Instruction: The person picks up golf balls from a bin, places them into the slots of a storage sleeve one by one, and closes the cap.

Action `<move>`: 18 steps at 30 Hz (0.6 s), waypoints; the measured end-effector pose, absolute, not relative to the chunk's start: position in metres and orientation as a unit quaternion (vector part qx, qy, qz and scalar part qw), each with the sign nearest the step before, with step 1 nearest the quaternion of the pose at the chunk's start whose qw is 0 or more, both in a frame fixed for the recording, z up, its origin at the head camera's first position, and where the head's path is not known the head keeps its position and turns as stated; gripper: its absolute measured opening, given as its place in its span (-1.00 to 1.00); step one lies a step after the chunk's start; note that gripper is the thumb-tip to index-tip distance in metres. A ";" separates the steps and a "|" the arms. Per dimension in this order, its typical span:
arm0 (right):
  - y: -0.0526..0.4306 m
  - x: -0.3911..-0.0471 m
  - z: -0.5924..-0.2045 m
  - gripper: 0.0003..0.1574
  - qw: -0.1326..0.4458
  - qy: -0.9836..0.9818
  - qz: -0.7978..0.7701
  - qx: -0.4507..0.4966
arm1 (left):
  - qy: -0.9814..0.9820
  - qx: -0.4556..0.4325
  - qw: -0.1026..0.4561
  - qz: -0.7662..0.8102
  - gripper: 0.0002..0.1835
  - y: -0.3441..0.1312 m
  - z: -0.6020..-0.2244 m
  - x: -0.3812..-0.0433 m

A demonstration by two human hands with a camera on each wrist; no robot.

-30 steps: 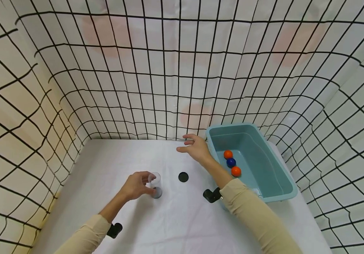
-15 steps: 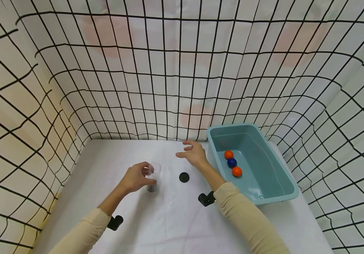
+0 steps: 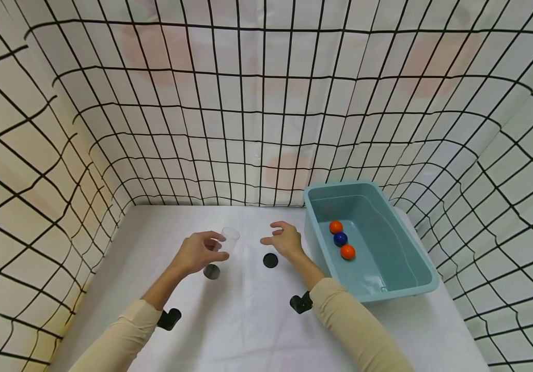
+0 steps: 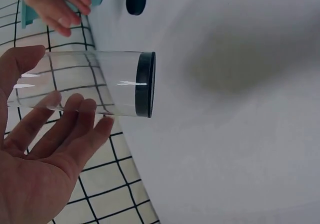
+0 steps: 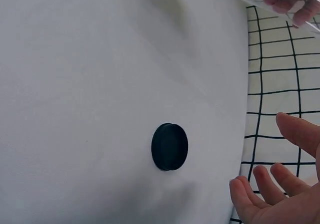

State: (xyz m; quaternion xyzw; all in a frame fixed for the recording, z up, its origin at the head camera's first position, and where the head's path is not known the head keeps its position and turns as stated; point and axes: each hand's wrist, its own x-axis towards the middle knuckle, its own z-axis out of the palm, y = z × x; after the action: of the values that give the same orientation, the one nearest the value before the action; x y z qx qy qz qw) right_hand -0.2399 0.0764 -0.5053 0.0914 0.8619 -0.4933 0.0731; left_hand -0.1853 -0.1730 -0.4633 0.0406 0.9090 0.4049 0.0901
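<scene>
the left hand (image 3: 197, 254) pinches the clear tube (image 4: 117, 74), which, being smooth, could slip; the right hand (image 3: 287, 241), spread and empty, lends no support.

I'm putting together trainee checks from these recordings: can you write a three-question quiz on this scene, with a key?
1. How many balls lie in the teal bin?
2. True or false: the right hand holds the clear tube.
3. Where does the loose black cap lie? A: in the teal bin; B: on the white tabletop; C: in the right hand.

Key: 1. Three. 2. False; the left hand does. 3. B.
</scene>
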 end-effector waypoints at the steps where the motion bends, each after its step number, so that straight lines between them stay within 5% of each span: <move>1: 0.076 -0.239 -0.507 -0.27 0.072 0.862 -0.493 0.091 | 0.910 0.041 0.090 0.404 -0.55 -0.173 -0.463 -0.186; 18: 0.087 -0.244 -0.479 -0.34 0.056 0.867 -0.492 0.061 | 0.915 0.031 0.074 0.394 -0.53 -0.175 -0.463 -0.188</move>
State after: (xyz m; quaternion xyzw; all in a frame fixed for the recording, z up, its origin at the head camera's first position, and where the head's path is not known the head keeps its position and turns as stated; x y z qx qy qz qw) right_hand -0.2443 0.0866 -0.4793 0.0614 0.8666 -0.4920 0.0563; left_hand -0.1881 -0.1751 -0.4634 0.0308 0.9154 0.3944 0.0740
